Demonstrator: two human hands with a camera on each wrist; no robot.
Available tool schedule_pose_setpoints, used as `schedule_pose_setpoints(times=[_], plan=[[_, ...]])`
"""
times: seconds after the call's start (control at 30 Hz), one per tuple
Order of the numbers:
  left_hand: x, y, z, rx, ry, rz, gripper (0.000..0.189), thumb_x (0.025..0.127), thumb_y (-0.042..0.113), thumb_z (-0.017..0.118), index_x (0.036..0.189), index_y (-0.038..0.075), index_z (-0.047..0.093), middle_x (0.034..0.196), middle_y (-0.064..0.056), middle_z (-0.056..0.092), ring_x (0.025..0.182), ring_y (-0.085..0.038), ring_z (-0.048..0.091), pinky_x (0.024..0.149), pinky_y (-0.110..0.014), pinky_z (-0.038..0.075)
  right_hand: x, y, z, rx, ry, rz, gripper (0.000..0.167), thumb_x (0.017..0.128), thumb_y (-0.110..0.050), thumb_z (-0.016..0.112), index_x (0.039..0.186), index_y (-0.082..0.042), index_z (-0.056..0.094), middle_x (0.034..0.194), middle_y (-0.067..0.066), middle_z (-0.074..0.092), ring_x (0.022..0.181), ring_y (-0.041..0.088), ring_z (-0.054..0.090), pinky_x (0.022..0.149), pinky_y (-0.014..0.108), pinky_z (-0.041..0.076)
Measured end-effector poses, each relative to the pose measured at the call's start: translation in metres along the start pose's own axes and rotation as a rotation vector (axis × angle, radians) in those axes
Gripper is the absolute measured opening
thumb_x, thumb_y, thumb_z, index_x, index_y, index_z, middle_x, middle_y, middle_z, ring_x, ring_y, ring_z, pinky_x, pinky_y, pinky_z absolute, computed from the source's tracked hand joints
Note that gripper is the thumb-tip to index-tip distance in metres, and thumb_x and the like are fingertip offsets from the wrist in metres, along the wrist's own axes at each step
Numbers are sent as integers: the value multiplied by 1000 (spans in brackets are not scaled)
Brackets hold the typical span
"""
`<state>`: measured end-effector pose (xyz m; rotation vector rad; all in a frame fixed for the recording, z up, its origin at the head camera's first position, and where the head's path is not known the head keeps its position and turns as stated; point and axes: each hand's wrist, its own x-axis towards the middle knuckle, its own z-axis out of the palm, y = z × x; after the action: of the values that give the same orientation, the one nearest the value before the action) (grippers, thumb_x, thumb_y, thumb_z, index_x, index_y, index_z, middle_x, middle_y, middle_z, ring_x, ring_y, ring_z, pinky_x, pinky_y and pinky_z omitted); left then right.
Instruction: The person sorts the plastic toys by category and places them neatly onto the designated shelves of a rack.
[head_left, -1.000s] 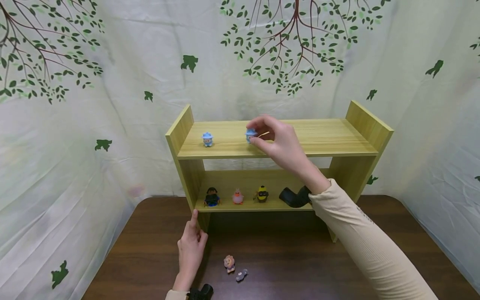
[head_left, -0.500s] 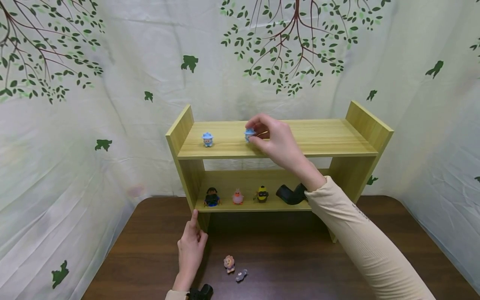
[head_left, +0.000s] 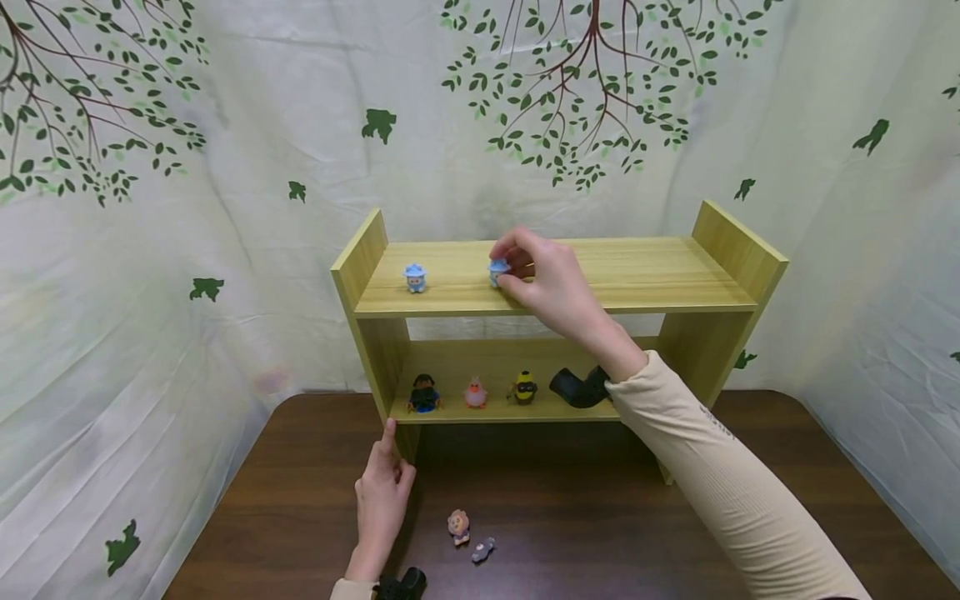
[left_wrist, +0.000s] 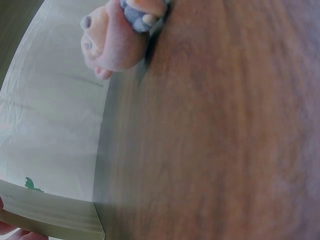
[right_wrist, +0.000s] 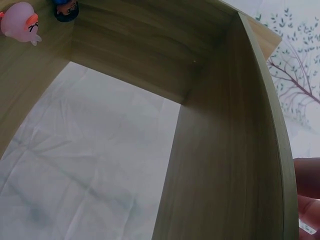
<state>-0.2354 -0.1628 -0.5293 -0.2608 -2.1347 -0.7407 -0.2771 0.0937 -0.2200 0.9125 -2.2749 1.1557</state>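
With my right hand [head_left: 555, 279] I am pinching a blue-hatted figurine [head_left: 497, 272] between thumb and fingers, at nine o'clock from my knuckles, at the pale, straw-grained top board [head_left: 637, 267]. My thumb is covering part of it, so I cannot tell whether its base is touching the wood. Farther out at nine o'clock, a second blue figurine [head_left: 415, 279] is standing on the same board.

Below, three more are standing on the lower board [head_left: 465, 354]: a dark-haired figure [head_left: 424, 393] toward eight o'clock, a pink figure [head_left: 476, 393] at seven, a yellow-and-black figure [head_left: 525, 389] nearer six.

Down at seven o'clock, my left hand [head_left: 381, 496] is touching the shelf unit [head_left: 735, 254] by its left side panel, index finger straight, thumb standing apart; how its remaining fingers are lying I cannot tell. Near four o'clock from that hand, a peach figurine [head_left: 459, 527] and a small grey figurine [head_left: 483, 550] are resting close together on the counter [head_left: 570, 517], whose dark brown wood is showing streaky grain and a dull sheen.

Around everything, a creased white cloth backdrop [head_left: 262, 167] is hanging, its printed branches trailing green leaves at ten and twelve o'clock.
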Motion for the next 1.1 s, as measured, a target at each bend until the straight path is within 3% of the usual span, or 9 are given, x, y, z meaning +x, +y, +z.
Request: schedule_pose_setpoints(times=[0.7, 1.1], plan=[[1, 0, 0, -5, 16, 18, 93, 75, -15, 60, 151, 24, 26, 77, -3, 40, 54, -7, 28, 44, -24, 26, -4, 1, -3, 55, 3, 27, 24, 86, 3, 65, 109, 5, 60, 102, 11, 63, 93, 21, 62, 85, 29, 49], [1, 0, 0, -19, 6, -9, 93, 75, -14, 58, 152, 28, 25, 77, -1, 40, 53, -7, 29, 45, -25, 26, -9, 1, -10, 134, 45, 29, 25, 85, 5, 65, 109, 7, 60, 105, 16, 62, 96, 21, 60, 87, 29, 48]])
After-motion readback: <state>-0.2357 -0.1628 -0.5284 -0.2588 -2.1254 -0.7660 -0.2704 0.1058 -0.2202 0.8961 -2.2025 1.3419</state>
